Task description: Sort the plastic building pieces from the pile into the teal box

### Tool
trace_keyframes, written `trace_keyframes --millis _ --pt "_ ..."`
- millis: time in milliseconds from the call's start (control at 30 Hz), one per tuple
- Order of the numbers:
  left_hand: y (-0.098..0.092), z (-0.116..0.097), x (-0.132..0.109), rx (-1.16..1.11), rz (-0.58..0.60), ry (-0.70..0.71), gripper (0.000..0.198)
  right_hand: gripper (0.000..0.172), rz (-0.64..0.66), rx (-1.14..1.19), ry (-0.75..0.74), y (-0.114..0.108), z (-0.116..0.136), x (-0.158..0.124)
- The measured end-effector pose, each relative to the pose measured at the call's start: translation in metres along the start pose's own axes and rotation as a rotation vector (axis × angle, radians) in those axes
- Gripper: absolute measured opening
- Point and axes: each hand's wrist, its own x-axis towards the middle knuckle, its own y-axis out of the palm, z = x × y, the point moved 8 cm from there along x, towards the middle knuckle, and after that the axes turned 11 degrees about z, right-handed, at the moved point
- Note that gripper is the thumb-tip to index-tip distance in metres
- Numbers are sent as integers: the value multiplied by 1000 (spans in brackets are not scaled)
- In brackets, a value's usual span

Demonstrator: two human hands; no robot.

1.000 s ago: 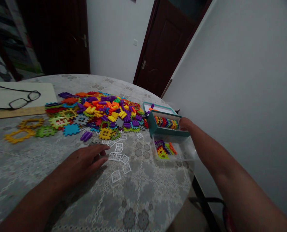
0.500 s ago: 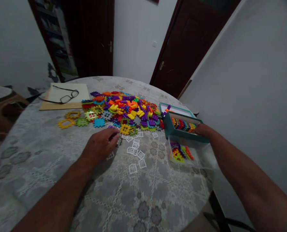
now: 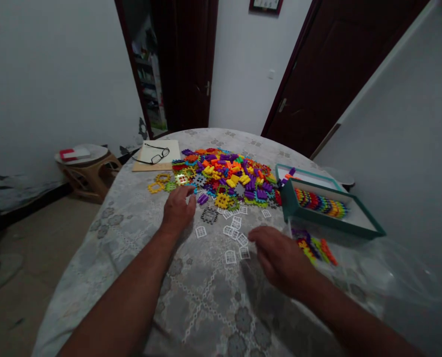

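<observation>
My left hand (image 3: 178,209) is over the near left side of a heap of colourful plastic building pieces (image 3: 224,171). Its fingertips reach a blue tile (image 3: 191,188), mostly covered by them; a gap shows between thumb and fingers. Beside it lie a purple piece (image 3: 203,199) and a grey toothed frame (image 3: 209,214). My right hand (image 3: 282,255) hovers above the cloth, fingers pointing left and thumb apart, with nothing visible in it. Just left of its fingertips are several white window-shaped pieces (image 3: 230,257).
On the right stands a green box (image 3: 365,218) with rows of colourful pieces, its lid (image 3: 310,176) behind. A clear plastic container (image 3: 373,263) holds more pieces. Glasses (image 3: 157,157) rest on paper and a board (image 3: 146,167) at the back left. A stool (image 3: 90,173) stands beyond the table.
My right hand has come out of the green box and moved left over the table. My left hand has shifted left to the blue tile. The view has turned left.
</observation>
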Motion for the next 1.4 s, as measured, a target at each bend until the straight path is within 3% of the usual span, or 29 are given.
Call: trace_keyframes --millis 67,133,233,367,667,933,1067,1200,1300,1400 --pt "11 -6 -4 52 36 75 25 37 44 37 -55 31 28 10" --pt "20 -10 -7 99 67 144 27 38 64 31 -69 56 38 17" --pt "32 -13 -9 164 140 191 37 37 35 6 -82 81 36 19" --pt "48 -8 -5 263 285 100 41 35 -44 75 -112 96 28 16" --pt "51 -4 -2 236 355 6 26 32 -112 293 -156 92 11 19" --pt "21 -16 -12 -105 304 -142 27 41 -260 409 -167 81 4 14" --pt "8 -44 -30 -200 320 -63 21 55 -354 493 -134 68 -4 14" --pt "10 -85 -62 -231 379 134 24 61 -383 515 -82 60 -9 13" --pt "18 -109 -79 -246 427 264 21 54 -334 540 -98 59 -7 14" --pt "23 -120 -84 -230 471 333 20 39 -267 627 -73 62 -12 17"
